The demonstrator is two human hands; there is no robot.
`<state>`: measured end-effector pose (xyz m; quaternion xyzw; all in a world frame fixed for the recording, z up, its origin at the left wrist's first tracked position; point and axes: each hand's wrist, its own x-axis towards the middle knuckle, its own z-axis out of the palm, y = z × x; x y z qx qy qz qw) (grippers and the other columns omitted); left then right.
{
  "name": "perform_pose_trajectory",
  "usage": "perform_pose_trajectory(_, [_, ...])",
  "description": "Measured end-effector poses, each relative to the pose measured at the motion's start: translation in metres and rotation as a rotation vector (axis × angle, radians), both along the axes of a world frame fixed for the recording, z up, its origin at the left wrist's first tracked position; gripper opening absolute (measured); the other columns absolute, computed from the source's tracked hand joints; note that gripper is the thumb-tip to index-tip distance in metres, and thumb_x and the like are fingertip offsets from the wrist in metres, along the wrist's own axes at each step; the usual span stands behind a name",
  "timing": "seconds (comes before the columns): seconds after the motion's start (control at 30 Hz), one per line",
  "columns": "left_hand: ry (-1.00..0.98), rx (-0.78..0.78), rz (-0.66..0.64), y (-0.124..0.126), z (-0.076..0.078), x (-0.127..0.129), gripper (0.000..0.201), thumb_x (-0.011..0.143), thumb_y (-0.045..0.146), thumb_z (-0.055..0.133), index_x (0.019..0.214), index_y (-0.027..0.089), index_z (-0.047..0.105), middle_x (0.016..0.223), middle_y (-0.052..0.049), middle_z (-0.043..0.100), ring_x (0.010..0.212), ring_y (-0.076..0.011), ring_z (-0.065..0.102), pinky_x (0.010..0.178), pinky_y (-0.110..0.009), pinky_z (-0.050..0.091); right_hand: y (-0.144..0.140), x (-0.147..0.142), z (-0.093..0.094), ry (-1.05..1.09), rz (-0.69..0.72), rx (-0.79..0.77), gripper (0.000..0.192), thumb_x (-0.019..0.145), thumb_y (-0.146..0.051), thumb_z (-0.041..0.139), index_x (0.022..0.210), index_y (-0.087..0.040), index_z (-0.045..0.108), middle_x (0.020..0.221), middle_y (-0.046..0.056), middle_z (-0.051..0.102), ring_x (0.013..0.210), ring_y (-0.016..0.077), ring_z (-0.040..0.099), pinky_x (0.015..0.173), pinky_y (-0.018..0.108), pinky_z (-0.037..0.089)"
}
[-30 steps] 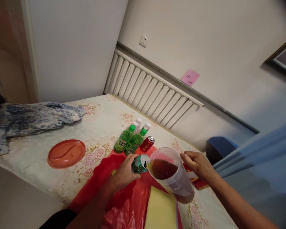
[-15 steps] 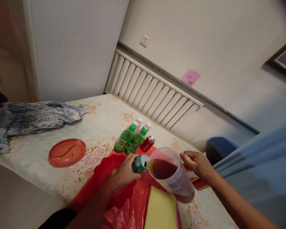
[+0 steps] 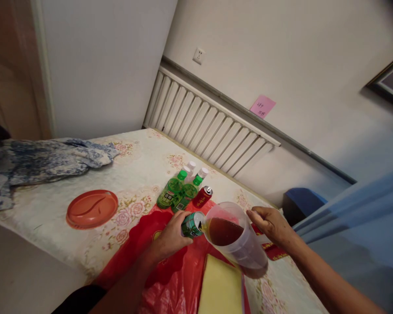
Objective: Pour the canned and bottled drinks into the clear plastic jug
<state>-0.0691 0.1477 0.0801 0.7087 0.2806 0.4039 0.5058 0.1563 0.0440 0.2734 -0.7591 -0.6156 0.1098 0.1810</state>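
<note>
In the frame's lower centre, your left hand (image 3: 174,235) grips a green can (image 3: 190,225), tipped at the clear pitcher (image 3: 249,257). Your right hand (image 3: 271,223) clasps the pitcher from the right.

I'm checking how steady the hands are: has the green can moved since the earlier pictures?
No, not visibly. Judged against the radiator, the green can in the left hand keeps the same place and tilt toward the pitcher.

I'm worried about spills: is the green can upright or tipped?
Tipped: held in the left hand, the green can leans toward the pitcher, with yellowish liquid at the can's opening.
</note>
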Motion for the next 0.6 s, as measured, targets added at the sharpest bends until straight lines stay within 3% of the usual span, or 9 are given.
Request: perform_pose_trajectory(0.6, [0.074,0.009,0.007,-0.0003,0.0018,-0.0009,0.065,0.059,0.008,0.063,0.122,0.022,0.053,0.122,-0.005,0.057,0.117,-0.0233,0.054,0.101,-0.03,0.041,-0.0003,-0.004,0.0017,-0.001,0.002,-0.015,0.046,0.087,-0.054,0.045,0.055,-0.023,0.035,0.049,-0.006,0.036,0.045,0.0087,0.032,0.041,0.023,0.021])
